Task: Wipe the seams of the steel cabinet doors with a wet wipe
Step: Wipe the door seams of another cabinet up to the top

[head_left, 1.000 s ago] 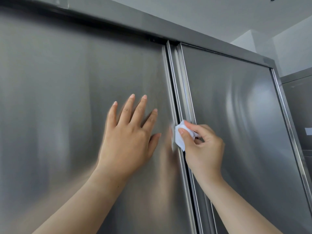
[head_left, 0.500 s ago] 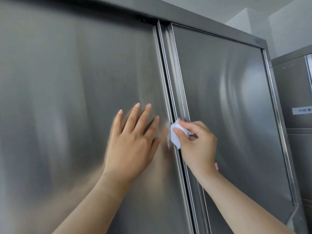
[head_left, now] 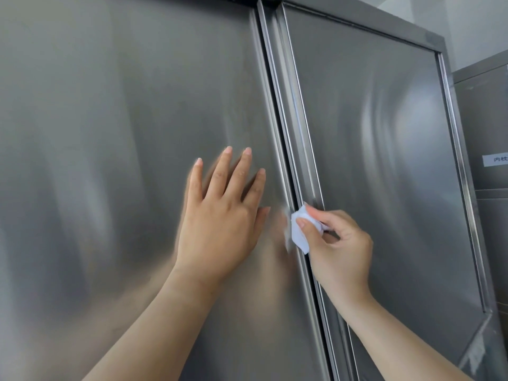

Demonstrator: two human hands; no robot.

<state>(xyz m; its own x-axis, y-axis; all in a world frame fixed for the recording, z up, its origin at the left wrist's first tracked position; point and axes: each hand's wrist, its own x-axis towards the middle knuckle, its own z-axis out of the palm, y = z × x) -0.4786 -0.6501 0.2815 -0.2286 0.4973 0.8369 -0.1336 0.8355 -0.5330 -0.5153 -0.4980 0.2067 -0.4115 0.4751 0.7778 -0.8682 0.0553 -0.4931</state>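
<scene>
A tall steel cabinet (head_left: 357, 16) fills the frame. Both of its doors are closed, so whatever it holds is hidden. The door on the left of the frame (head_left: 110, 133) and the door on the right of the frame (head_left: 384, 147) are flat brushed-steel sheets, dull grey, with soft blurred reflections and a vertical grain. Between them the seam (head_left: 277, 111) runs from the top centre down to the bottom centre as a narrow dark gap, edged by folded, shinier steel strips.

The left hand (head_left: 220, 226) lies flat on the left-of-frame door, just left of centre, with its fingers straight and spread and holding nothing.

The right hand (head_left: 341, 248), just right of centre, pinches the wet wipe (head_left: 298, 232) between its thumb and forefinger, the other fingers curled beneath. The wipe is a small white folded pad with a soft cloth look, and it sits against the seam at mid-height, covering the dark gap there.

At the right edge of the frame stands a second steel unit (head_left: 486, 119) bearing a white printed label (head_left: 496, 160), cut off by the frame. A pale wall (head_left: 472, 28) shows in the upper right corner.
</scene>
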